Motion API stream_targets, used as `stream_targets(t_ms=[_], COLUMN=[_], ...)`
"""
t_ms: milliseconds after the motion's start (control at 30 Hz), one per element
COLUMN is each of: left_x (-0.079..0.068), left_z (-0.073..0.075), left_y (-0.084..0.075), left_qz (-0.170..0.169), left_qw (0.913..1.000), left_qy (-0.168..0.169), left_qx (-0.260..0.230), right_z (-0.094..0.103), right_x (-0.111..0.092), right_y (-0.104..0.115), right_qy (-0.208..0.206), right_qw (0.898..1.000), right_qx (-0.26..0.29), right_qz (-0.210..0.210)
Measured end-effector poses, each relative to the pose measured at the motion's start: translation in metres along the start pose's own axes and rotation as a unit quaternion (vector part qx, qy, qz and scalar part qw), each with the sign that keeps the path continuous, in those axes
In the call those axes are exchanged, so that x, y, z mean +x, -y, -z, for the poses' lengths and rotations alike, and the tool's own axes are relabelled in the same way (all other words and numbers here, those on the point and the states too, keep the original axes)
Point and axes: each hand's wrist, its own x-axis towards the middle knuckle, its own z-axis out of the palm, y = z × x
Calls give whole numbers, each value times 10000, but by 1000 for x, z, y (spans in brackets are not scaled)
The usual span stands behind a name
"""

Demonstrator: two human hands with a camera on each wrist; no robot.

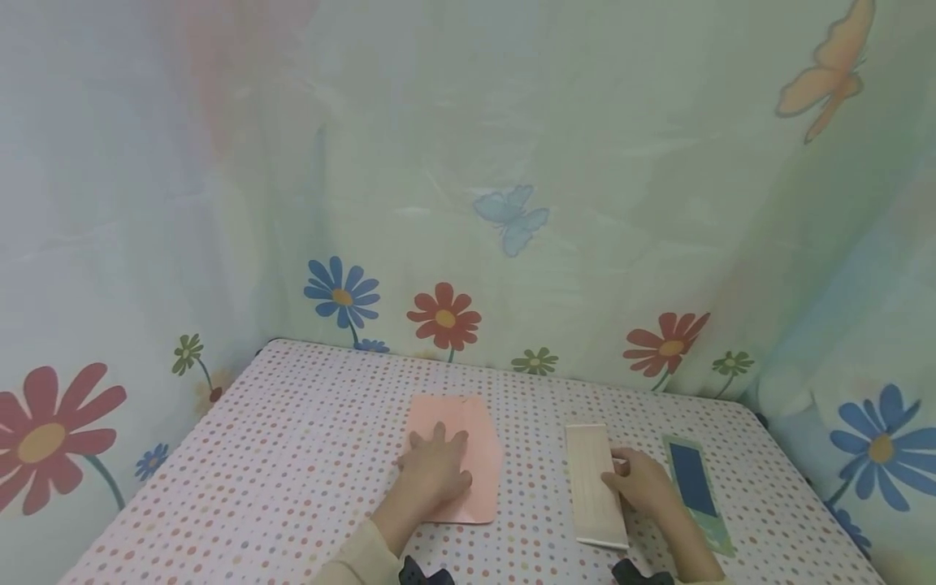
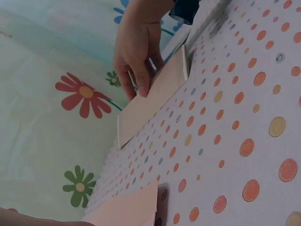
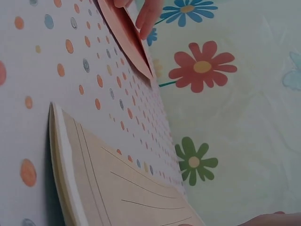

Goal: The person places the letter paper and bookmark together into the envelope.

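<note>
My left hand rests on a pink envelope, its fingers spread over the paper. The envelope's pointed flap side faces right in the head view. To the right, my right hand pinches the right long edge of a folded cream lined paper, with the thumb on its top face. In the left wrist view that right hand bends over the paper's far long edge. Ruled lines and layered edges of the cream paper show in the right wrist view.
A green card with a dark blue panel lies just right of my right hand. All of these are on a table with a dotted cloth. Curtains printed with flowers and butterflies enclose its back and sides.
</note>
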Motion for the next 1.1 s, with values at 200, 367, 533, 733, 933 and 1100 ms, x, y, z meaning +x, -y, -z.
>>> stream_targets(t_ms=[200, 367, 533, 733, 933, 1100], left_x=[-2, -2, -1, 0, 1, 1], left_z=[4, 6, 4, 4, 3, 2], left_y=[1, 2, 2, 2, 1, 1], left_qz=[-60, -76, -93, -63, -70, -33], left_qw=[10000, 10000, 9999, 9999, 9999, 9999], left_qy=[44, 27, 30, 88, 63, 47], left_qx=[-41, -52, -33, 8, 93, 140], right_z=[5, 8, 7, 6, 5, 6], right_x=[-2, -5, -6, -7, -6, -6], right_y=[0, 3, 4, 5, 5, 4], right_qy=[93, 131, 154, 170, 217, 229], right_qw=[9998, 9995, 9993, 9993, 9993, 9989], right_qx=[-89, -17, 45, 192, 275, 399], right_qz=[152, 292, 335, 262, 97, 108])
